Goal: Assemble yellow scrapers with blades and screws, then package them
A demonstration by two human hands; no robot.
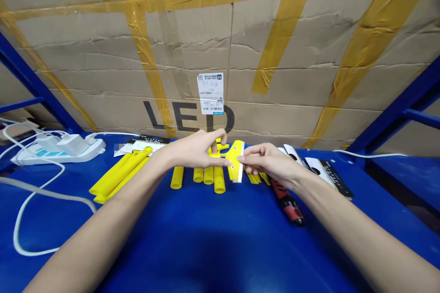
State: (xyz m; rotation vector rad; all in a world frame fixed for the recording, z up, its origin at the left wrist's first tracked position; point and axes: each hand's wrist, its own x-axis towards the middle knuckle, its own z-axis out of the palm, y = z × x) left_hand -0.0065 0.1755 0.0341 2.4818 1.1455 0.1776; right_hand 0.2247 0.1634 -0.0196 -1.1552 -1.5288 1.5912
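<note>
A yellow scraper head (pixel 235 160) with a pale blade guard or blade along its right edge is held upright between my two hands, above the blue table (pixel 220 242). My left hand (pixel 195 149) grips its neck side, with the thumb on the yellow plastic and the index finger raised and bent. On the blade edge, my right hand (pixel 270 162) pinches with thumb and fingers. Several yellow tube handles (pixel 219 182) lie behind and below my left hand. Beneath my right hand are small yellow pieces (pixel 254 178) and a red and black screwdriver-like tool (pixel 288 203).
More yellow tubes (pixel 120 174) are piled at left beside printed cards (pixel 154 139). Other cards (pixel 325 174) lie at right. A white power strip (pixel 74 155) with plugs and a loose cable (pixel 20 238) occupies the far left. A taped cardboard box (pixel 192 64) stands behind.
</note>
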